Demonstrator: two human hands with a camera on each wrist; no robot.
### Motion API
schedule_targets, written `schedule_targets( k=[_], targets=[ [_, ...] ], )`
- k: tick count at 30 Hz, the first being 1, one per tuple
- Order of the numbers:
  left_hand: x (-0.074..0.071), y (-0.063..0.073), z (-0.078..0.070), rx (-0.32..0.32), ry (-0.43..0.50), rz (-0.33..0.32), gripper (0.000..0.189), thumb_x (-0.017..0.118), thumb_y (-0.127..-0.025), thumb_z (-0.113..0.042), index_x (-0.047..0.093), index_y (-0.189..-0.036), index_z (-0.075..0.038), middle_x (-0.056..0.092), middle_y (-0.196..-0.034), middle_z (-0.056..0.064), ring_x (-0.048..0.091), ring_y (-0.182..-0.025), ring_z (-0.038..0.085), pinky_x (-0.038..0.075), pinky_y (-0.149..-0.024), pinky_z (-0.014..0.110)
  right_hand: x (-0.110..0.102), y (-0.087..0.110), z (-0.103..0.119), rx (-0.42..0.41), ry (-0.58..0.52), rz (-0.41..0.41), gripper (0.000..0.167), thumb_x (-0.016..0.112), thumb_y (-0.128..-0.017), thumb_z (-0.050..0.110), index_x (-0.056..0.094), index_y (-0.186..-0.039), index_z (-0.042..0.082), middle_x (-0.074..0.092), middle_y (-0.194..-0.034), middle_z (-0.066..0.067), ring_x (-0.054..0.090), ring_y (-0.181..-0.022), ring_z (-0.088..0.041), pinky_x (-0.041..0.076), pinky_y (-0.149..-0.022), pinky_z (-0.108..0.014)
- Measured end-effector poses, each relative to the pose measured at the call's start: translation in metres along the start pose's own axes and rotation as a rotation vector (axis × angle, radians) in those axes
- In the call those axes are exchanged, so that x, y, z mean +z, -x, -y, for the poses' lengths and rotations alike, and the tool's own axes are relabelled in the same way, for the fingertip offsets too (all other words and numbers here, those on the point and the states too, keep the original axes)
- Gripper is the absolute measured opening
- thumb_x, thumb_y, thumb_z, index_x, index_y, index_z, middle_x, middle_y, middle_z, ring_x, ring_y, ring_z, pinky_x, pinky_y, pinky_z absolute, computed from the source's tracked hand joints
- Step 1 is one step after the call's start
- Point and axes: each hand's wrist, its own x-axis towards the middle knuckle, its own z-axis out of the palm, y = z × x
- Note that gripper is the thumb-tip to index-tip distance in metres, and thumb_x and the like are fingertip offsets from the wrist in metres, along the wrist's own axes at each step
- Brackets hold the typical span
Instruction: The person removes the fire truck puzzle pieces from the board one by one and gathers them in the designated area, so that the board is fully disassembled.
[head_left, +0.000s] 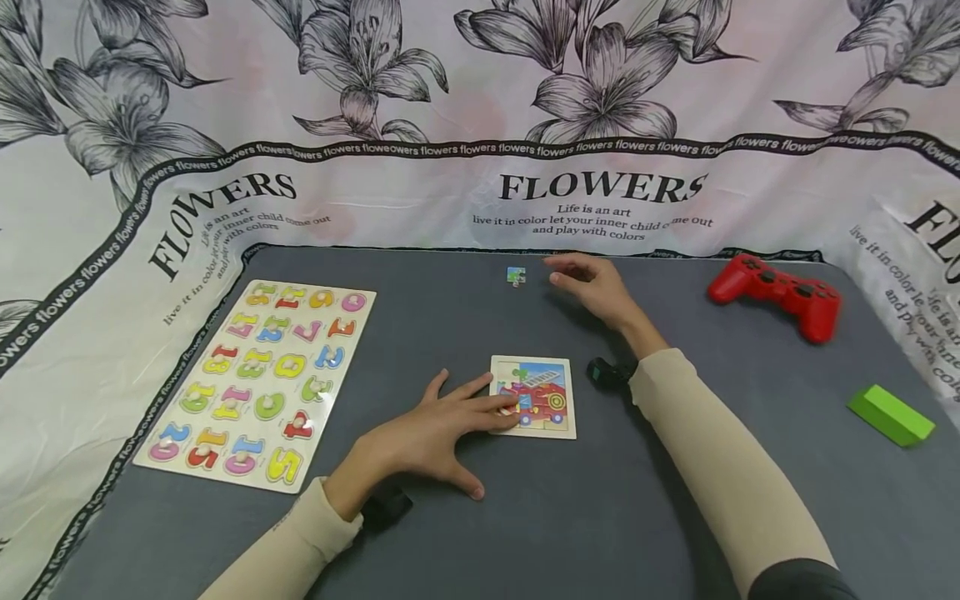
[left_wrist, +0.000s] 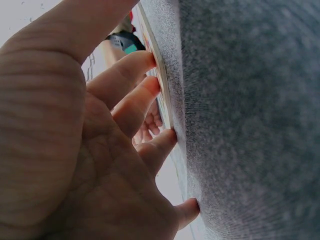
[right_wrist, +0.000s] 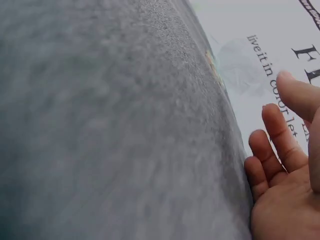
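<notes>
Your spread left hand (head_left: 431,433) touches the puzzle (head_left: 553,398), your right hand (head_left: 596,287) is empty: edge-pinch the likely light, stiff piece (head_left: 516,274).

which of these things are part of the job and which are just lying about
Likely part of the job:
fire-truck puzzle, touched by the left grip
small jigsaw piece, near the right grip

Apparently just lying about:
number board
red game controller
green block
</notes>
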Motion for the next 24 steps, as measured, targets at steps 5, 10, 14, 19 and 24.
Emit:
schedule_targets(
  k=[5, 10, 14, 19, 24],
  targets=[
    [0.001, 0.0, 0.0, -0.001, -0.006, -0.002, 0.098, 0.09, -0.072, -0.05, 0.043, -0.156, -0.03, 0.027, -0.169, -0.012, 0.003, -0.162, 0.024, -0.008, -0.119, 0.072, -0.008, 0.008, -0.018, 0.01, -0.152, -0.129, 0.036, 0.068, -0.098, 0.01, 0.066, -0.133, 0.002, 0.068, -0.103, 0.013, 0.062, -0.096, -0.001, 0.048, -0.081, -0.018],
    [0.0, -0.001, 0.001, 0.005, -0.02, -0.003, 0.098, 0.09, -0.072, -0.05, 0.043, -0.156, -0.03, 0.027, -0.169, -0.012, 0.003, -0.162, 0.024, -0.007, -0.118, 0.073, -0.017, 0.018, -0.023, 0.008, -0.236, -0.244, 0.034, 0.07, -0.096, 0.011, 0.069, -0.13, 0.005, 0.068, -0.098, 0.013, 0.063, -0.094, -0.003, 0.05, -0.082, -0.017],
    [-0.003, -0.002, 0.001, 0.009, -0.015, -0.004, 0.099, 0.09, -0.072, -0.049, 0.043, -0.156, -0.029, 0.028, -0.169, -0.01, 0.003, -0.161, 0.026, -0.008, -0.118, 0.073, -0.023, 0.026, -0.022, 0.005, -0.247, -0.263, 0.032, 0.07, -0.096, 0.009, 0.071, -0.128, 0.006, 0.069, -0.098, 0.011, 0.063, -0.094, -0.004, 0.05, -0.082, -0.016],
    [-0.003, -0.004, 0.002, 0.004, -0.023, 0.003, 0.099, 0.09, -0.072, -0.05, 0.043, -0.156, -0.029, 0.027, -0.169, -0.011, 0.002, -0.162, 0.025, -0.008, -0.118, 0.073, -0.022, 0.039, -0.015, -0.002, -0.147, -0.176, 0.033, 0.07, -0.096, 0.01, 0.069, -0.129, 0.003, 0.072, -0.104, 0.007, 0.064, -0.094, -0.002, 0.05, -0.081, -0.017],
    [0.0, -0.004, 0.003, 0.001, -0.02, 0.013, 0.098, 0.09, -0.072, -0.05, 0.042, -0.156, -0.03, 0.027, -0.169, -0.012, 0.001, -0.161, 0.025, -0.008, -0.117, 0.074, -0.011, 0.053, -0.001, -0.029, -0.029, 0.018, 0.034, 0.069, -0.097, 0.011, 0.068, -0.13, 0.002, 0.071, -0.124, -0.01, 0.065, -0.1, -0.001, 0.051, -0.084, -0.019]
  ],
)
